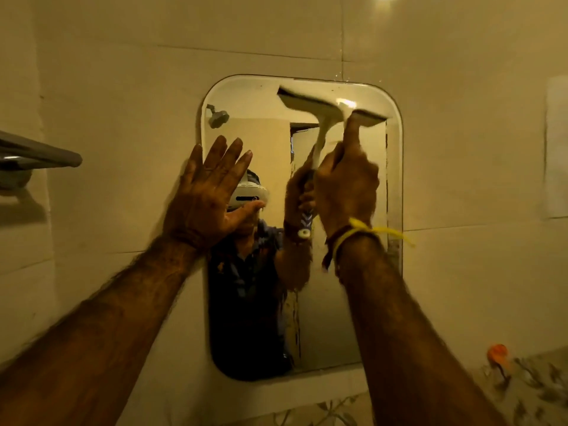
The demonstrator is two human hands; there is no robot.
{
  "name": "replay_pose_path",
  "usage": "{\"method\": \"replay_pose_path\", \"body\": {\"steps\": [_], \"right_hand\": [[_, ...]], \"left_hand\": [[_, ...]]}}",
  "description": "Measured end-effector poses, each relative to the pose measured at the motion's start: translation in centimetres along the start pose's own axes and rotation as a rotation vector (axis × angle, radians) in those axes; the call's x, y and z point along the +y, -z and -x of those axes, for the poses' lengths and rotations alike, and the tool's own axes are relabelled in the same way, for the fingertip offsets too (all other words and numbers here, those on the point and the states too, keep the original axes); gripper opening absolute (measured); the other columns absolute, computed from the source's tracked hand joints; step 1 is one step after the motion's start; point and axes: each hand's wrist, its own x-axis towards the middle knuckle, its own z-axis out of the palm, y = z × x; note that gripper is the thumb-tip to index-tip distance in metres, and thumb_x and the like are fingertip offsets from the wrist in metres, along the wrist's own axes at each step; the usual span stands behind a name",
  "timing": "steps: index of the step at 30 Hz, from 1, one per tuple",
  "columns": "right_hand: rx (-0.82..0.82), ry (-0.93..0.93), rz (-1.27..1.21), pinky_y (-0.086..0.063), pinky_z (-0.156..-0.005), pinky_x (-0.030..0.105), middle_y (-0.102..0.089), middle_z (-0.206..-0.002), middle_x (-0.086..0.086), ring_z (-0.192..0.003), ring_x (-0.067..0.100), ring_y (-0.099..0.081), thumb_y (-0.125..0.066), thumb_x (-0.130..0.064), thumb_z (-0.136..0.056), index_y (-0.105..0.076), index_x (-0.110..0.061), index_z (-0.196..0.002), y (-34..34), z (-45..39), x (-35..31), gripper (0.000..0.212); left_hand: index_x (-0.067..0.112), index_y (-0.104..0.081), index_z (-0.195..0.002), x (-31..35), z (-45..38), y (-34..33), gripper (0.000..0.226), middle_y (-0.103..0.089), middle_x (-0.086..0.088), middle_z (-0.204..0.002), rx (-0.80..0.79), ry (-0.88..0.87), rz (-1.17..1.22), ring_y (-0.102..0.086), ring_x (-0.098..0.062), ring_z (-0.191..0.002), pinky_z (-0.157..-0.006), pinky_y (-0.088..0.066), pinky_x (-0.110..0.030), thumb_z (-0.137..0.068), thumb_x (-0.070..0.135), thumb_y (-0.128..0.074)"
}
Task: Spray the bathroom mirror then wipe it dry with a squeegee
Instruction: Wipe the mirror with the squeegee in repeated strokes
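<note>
Beige wall tiles (430, 50) surround a tall mirror (338, 318) with rounded corners, fixed flat on the wall. Near the top of the glass is a white squeegee (310, 103); its blade lies across the upper part of the mirror, tilted so that the left end is higher than the right end. The right hand (347, 179) is clenched around the squeegee handle, which points down from the blade, and the index finger is stretched up toward the blade. A yellow thread (375, 233) is tied around this wrist. The left hand (206, 192) is released, with fingers spread, and its palm is against the left edge of the mirror. I cannot tell how hard it presses. A shower head (218, 117) shows as a reflection in the glass. On the left wall is a metal towel bar (40, 156). At the lower right there is an orange hook (497, 353) above patterned tiles (538, 392).
</note>
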Motion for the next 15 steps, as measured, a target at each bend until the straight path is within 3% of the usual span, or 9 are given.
{"method": "replay_pose_path", "body": {"steps": [4, 9, 13, 15], "right_hand": [[-0.030, 0.035, 0.039, -0.059, -0.058, 0.030, -0.056, -0.064, -0.002, -0.053, 0.012, -0.056, -0.040, -0.028, -0.099, -0.019, -0.026, -0.154, 0.5, 3.8, 1.4, 0.058], [0.075, -0.030, 0.054, -0.055, -0.061, 0.026, -0.059, -0.074, -0.001, -0.070, 0.017, -0.064, -0.042, -0.022, -0.098, -0.032, -0.025, -0.150, 1.0, -4.0, 1.2, 0.053], [0.100, -0.066, 0.017, -0.057, -0.054, 0.026, -0.046, -0.059, -0.012, -0.054, 0.009, -0.055, -0.041, -0.022, -0.099, -0.030, -0.025, -0.150, 0.7, -2.8, 1.9, 0.053], [0.060, -0.083, 0.013, -0.059, -0.054, 0.030, -0.052, -0.060, -0.004, -0.054, 0.011, -0.057, -0.038, -0.025, -0.100, -0.022, -0.028, -0.153, 0.3, 0.0, 2.9, 0.055]], "left_hand": [[0.008, -0.036, -0.153, 0.0, 0.0, -0.1, 0.077, -0.030, -0.014, -0.161, -0.007, -0.040, -0.015, -0.024, -0.034, -0.151, -0.121, -0.018, -0.060, -0.101, 0.065, -0.029], [0.008, -0.035, -0.154, 0.0, -0.1, -0.2, 0.075, -0.030, -0.014, -0.161, 0.003, -0.065, -0.016, -0.024, -0.034, -0.151, -0.120, -0.019, -0.061, -0.100, 0.060, -0.037], [0.007, -0.037, -0.152, -0.1, -0.1, 0.0, 0.074, -0.033, -0.015, -0.159, 0.038, -0.058, -0.008, -0.028, -0.036, -0.149, -0.119, -0.022, -0.063, -0.099, 0.058, -0.041], [0.005, -0.039, -0.151, 0.0, -0.1, 0.0, 0.073, -0.036, -0.016, -0.158, 0.051, -0.058, -0.005, -0.030, -0.037, -0.148, -0.117, -0.024, -0.064, -0.099, 0.057, -0.043]]}}
